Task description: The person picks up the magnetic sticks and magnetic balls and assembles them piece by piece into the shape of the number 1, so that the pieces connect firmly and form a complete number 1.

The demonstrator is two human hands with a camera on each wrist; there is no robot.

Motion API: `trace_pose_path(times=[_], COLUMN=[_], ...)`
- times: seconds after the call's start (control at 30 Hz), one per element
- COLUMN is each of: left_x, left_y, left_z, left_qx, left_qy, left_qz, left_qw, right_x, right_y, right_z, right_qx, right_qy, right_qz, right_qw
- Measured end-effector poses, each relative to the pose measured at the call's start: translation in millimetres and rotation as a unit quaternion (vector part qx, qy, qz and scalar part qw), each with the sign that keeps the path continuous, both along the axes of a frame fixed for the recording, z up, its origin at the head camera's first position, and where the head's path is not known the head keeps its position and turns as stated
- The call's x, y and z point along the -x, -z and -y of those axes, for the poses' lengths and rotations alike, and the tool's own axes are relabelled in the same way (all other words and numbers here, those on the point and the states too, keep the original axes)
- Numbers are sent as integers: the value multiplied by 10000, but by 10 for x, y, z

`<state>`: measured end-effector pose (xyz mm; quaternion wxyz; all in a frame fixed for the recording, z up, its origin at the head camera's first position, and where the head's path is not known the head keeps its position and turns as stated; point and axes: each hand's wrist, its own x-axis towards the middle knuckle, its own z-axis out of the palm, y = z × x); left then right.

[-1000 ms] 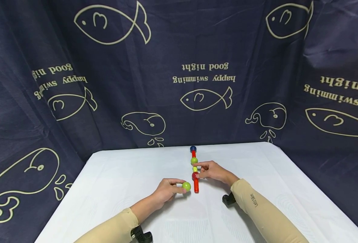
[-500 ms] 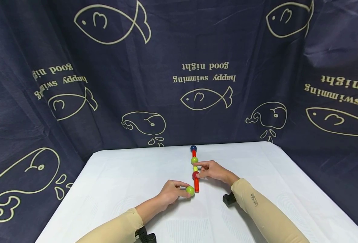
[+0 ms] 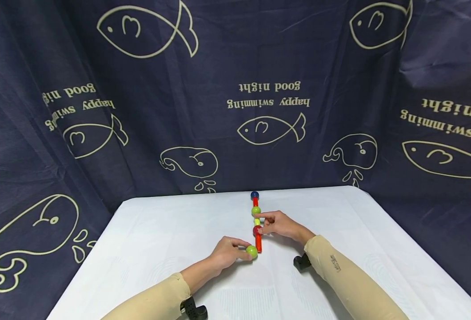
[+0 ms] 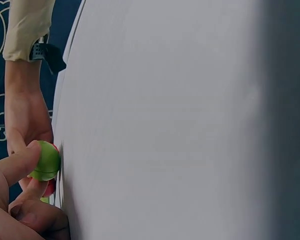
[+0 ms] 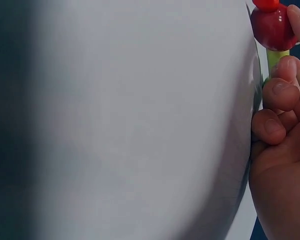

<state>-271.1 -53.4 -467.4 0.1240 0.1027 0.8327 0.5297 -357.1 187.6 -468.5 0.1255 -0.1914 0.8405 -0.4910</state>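
Observation:
A straight chain of magnetic-looking balls and rods lies on the table. From far to near it has a blue ball (image 3: 254,194), a red rod (image 3: 255,202), a green ball (image 3: 256,210), a yellow rod (image 3: 257,222), a red ball (image 3: 256,230) and another red rod (image 3: 258,244). My left hand (image 3: 227,254) pinches a loose-looking green ball (image 4: 48,164) at the chain's near end; whether it touches the rod cannot be told. With its thumb at the red ball (image 5: 271,29) and index finger by the far green ball, my right hand (image 3: 281,224) holds the chain's middle.
White cloth covers the table (image 3: 171,222). Behind it hangs a dark blue curtain (image 3: 227,169) printed with fish and whales. Dark wrist cameras (image 3: 195,311) sit below both forearms, close over the cloth.
My left hand has moved right and nearer with the green ball, from left of the near red rod to just below its end. The right hand stays nearly still on the chain.

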Motion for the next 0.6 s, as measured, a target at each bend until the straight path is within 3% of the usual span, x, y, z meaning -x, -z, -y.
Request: trace_pose_path(times=[0.6], left_x=[23], left_y=[51], left_z=[15], left_qx=[17], left_qy=[-21], left_qz=[-111], left_qw=[9999], right_x=[-64], right_y=[-28], right_z=[2], right_qx=[-61], right_qy=[-508], right_qz=[-51], right_qw=[9987])
